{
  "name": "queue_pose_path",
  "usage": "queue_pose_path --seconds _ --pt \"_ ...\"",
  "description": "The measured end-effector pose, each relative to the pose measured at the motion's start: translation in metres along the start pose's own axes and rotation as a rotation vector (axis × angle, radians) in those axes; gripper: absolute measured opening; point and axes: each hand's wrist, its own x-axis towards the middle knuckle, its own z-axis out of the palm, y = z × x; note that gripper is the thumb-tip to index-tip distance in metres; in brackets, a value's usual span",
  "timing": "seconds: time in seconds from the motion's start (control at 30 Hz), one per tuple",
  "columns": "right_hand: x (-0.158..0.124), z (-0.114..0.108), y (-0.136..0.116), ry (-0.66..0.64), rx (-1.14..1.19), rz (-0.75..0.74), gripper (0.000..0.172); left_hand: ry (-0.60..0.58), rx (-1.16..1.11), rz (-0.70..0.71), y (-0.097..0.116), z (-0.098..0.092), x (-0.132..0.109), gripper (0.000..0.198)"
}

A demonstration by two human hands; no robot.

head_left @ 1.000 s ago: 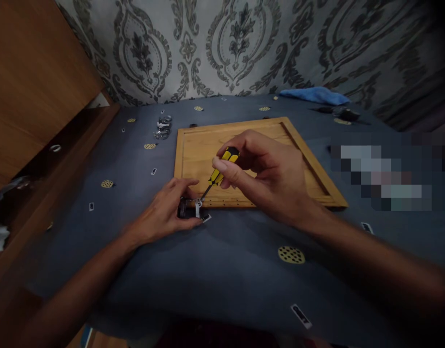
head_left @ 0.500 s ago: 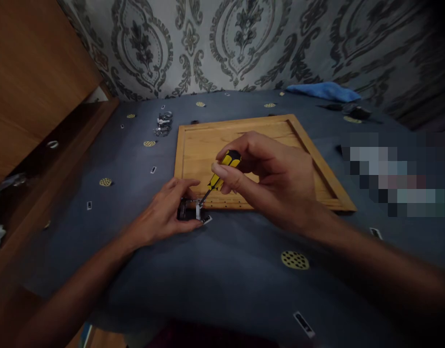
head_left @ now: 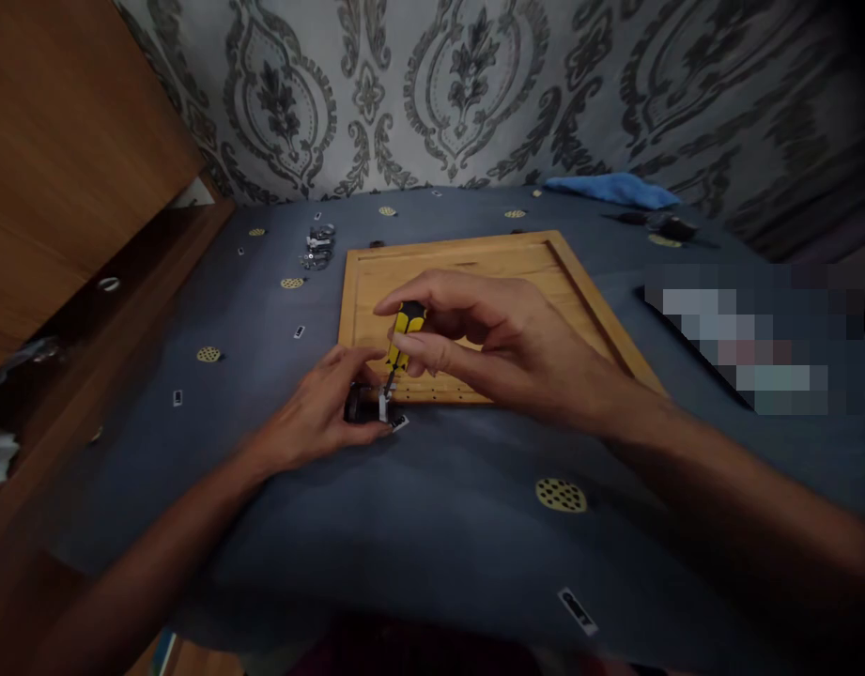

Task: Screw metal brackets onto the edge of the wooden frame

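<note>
My right hand (head_left: 488,343) pinches the yellow and black handle of a small screwdriver (head_left: 405,340). The screwdriver stands fairly upright, its tip down at a metal hinge (head_left: 383,404). Thumb and fingers of my left hand (head_left: 326,408) hold that hinge from the left, at the near left corner of a framed wooden panel (head_left: 474,258). The panel lies flat on the dark blue patterned cloth. Small dark marks run along the panel's near edge. Where exactly the tip meets the hinge is too small to tell.
More metal hinges (head_left: 319,246) lie on the cloth behind and left of the panel. A blue cloth (head_left: 615,188) and a dark tool (head_left: 668,225) are at the back right. A blurred-out flat object (head_left: 742,338) lies right. Wooden furniture (head_left: 72,141) borders the left.
My right hand has moved left, and the screwdriver has gone from slanted to more upright over the hinge. My left hand keeps its hold. The view has shifted slightly.
</note>
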Motion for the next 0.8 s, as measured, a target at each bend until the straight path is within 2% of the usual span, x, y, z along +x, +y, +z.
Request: queue_pose_path --seconds 0.13,0.33,0.53,0.8 --pt "0.001 0.002 0.001 0.004 0.058 0.023 0.013 0.005 -0.014 -0.001 0.000 0.000 0.000 0.052" --pt "0.001 0.013 0.003 0.119 0.050 0.038 0.035 0.004 -0.010 -0.001 -0.002 0.001 -0.001 0.054" --pt "-0.006 0.010 -0.004 0.351 0.034 0.077 0.027 0.018 -0.027 -0.003 -0.005 0.002 -0.002 0.066" --pt "-0.014 0.008 0.010 0.320 -0.031 0.129 0.033 -0.008 -0.020 -0.046 -0.005 0.001 -0.003 0.068"
